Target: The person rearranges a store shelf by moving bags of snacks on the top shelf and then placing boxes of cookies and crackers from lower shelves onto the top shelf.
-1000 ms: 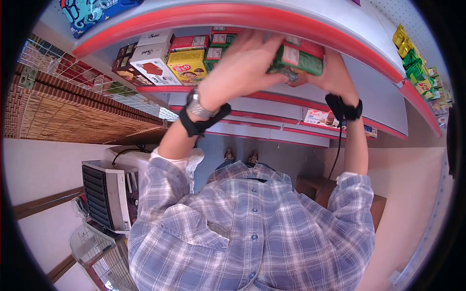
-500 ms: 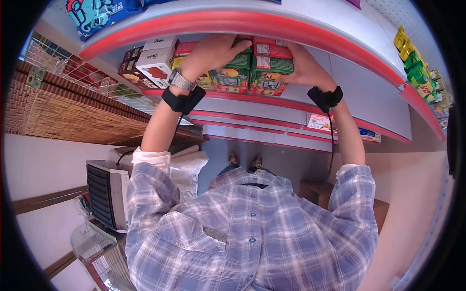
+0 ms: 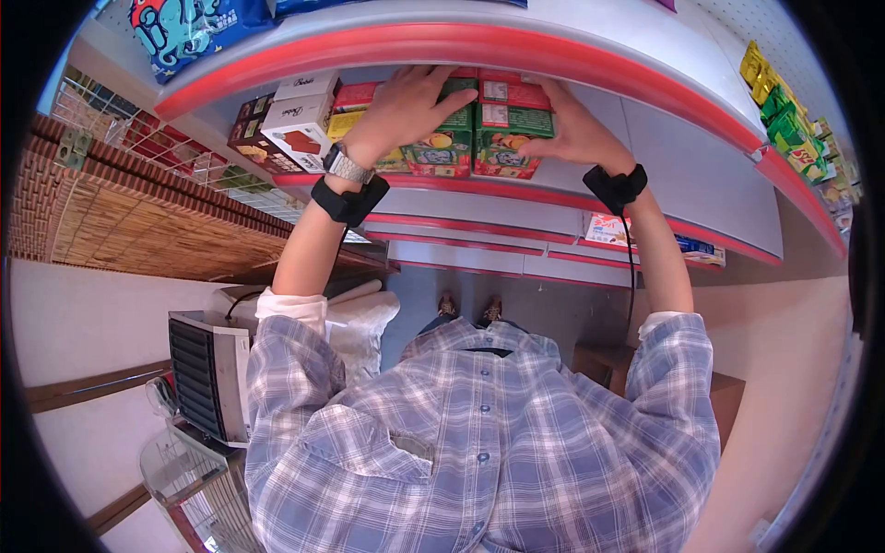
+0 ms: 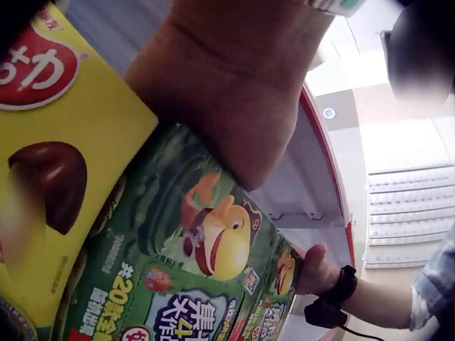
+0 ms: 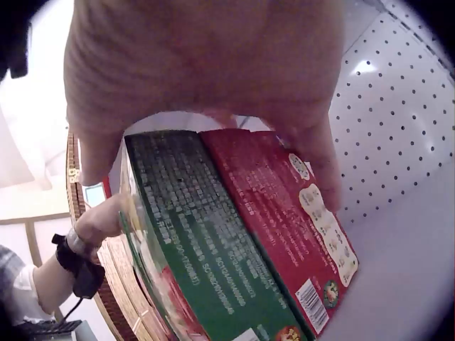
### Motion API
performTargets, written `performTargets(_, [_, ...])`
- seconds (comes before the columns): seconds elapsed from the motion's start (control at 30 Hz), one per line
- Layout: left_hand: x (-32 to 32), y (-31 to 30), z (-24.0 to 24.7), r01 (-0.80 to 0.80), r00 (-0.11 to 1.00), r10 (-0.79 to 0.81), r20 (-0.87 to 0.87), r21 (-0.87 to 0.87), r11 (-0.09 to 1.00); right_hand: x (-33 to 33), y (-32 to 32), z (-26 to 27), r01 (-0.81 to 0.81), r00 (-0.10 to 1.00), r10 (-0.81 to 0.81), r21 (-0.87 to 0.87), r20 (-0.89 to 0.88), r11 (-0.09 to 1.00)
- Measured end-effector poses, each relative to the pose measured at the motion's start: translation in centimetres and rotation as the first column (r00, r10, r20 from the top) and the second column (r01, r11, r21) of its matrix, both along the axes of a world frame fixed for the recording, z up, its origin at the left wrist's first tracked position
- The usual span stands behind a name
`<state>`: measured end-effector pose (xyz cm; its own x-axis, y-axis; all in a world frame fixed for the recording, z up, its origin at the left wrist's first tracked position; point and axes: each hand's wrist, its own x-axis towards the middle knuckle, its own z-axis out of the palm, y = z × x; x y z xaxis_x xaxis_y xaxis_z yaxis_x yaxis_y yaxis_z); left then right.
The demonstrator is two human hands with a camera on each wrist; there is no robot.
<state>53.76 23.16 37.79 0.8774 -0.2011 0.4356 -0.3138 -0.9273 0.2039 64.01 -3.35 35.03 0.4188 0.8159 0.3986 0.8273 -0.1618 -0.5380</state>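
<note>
On the shelf, green box fronts point(image 3: 509, 147) with red boxes behind them form the right end of a row. My right hand point(image 3: 585, 131) spans that end; in the right wrist view the hand point(image 5: 206, 64) arches over a green box point(image 5: 206, 241) and a red box point(image 5: 277, 206), thumb at one side and fingers at the other. My left hand point(image 3: 398, 112) lies over neighbouring green boxes point(image 3: 441, 152), fingers extended backward and thumb pointing right. The left wrist view shows its heel point(image 4: 227, 99) against a green box point(image 4: 178, 206) beside a yellow box point(image 4: 85, 135).
White boxes point(image 3: 300, 127) and brown boxes point(image 3: 251, 138) stand at the row's left. A red-edged shelf point(image 3: 442, 39) overhangs the hands. Bags point(image 3: 797, 138) hang at the right. Lower down lies a white-and-red box point(image 3: 608, 228); a woven blind point(image 3: 166, 217) is at left.
The green and red boxes, tilted between both hands a second ago, now stand in line at the row's right end. My left hand has moved left from them. Little differs from half a second ago.
</note>
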Motion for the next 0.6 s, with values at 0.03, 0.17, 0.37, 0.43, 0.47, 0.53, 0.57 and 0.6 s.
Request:
performTargets(0.03, [-0.1,0.0,0.2,0.005,1.0,-0.005,0.001,0.001,1.0,0.2,-0.2,-0.2,-0.028,0.997,0.032,0.054,-0.067,0.998])
performTargets(0.17, [-0.4,-0.5,1.3,-0.025,0.999,0.023,-0.029,-0.039,0.999,0.1,-0.9,-0.4,0.021,0.989,-0.007,0.095,-0.146,0.995])
performTargets(0.37, [-1.0,-1.5,1.3,-0.009,0.998,0.008,0.063,0.009,1.0,0.3,-1.3,-1.1,0.149,0.926,-0.081,0.161,-0.368,0.976])
performTargets(0.43, [-1.8,-2.1,1.4,0.025,0.987,-0.03,0.155,0.036,0.999,0.0,-1.6,-1.2,0.247,0.911,-0.175,0.154,-0.374,0.957])
performTargets(0.47, [-2.7,-2.8,2.0,0.032,0.983,-0.032,0.18,0.001,0.999,-0.4,-1.8,-1.6,0.273,0.904,-0.2,0.149,-0.378,0.95])
performTargets(0.53, [-4.7,-4.8,3.2,0.107,0.968,-0.086,0.236,-0.081,0.991,-2.2,-2.3,-2.5,0.358,0.918,-0.302,0.208,-0.258,0.91])
performTargets(0.57, [-6.0,-6.1,3.4,0.169,0.956,-0.131,0.263,-0.128,0.977,-4.4,-2.7,-2.3,0.364,0.929,-0.324,0.295,-0.178,0.883])
performTargets(0.6, [-7.1,-7.3,2.7,0.305,0.92,-0.239,0.309,-0.184,0.934,-6.8,-3.2,-1.9,0.392,0.92,-0.357,0.343,-0.163,0.853])
